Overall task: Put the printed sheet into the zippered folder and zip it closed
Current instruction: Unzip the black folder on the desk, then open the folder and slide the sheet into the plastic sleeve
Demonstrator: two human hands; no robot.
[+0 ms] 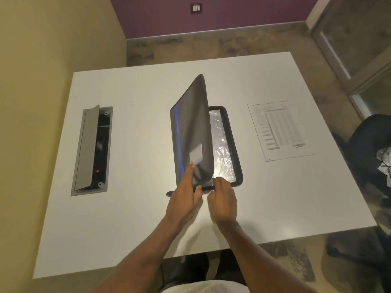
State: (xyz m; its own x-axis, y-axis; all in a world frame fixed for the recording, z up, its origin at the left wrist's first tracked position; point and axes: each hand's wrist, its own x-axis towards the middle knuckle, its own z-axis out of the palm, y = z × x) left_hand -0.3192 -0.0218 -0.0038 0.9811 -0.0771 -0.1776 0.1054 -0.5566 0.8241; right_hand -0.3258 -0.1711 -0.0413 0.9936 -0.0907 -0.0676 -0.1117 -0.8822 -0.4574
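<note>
Presently the dark grey zippered fabric folder [191, 132] at the centre of the frame is being opened: its cover is stood nearly upright by the left hand [185, 199], whose spread fingers are laid flat against the cover's outer face rather than pinched around it. The right hand [224, 203] is loosely spread, its fingertips resting on the folder's near edge beside the shiny clear plastic sleeve [222, 149]. The cover is best swung fully over to the left while the base is kept pinned, so that the sleeve is exposed. The white printed sheet [279, 131] lies flat on the white table [137, 218], right of centre, well apart from the folder, its long axis running up-down in the frame, roughly parallel to the folder's.
</note>
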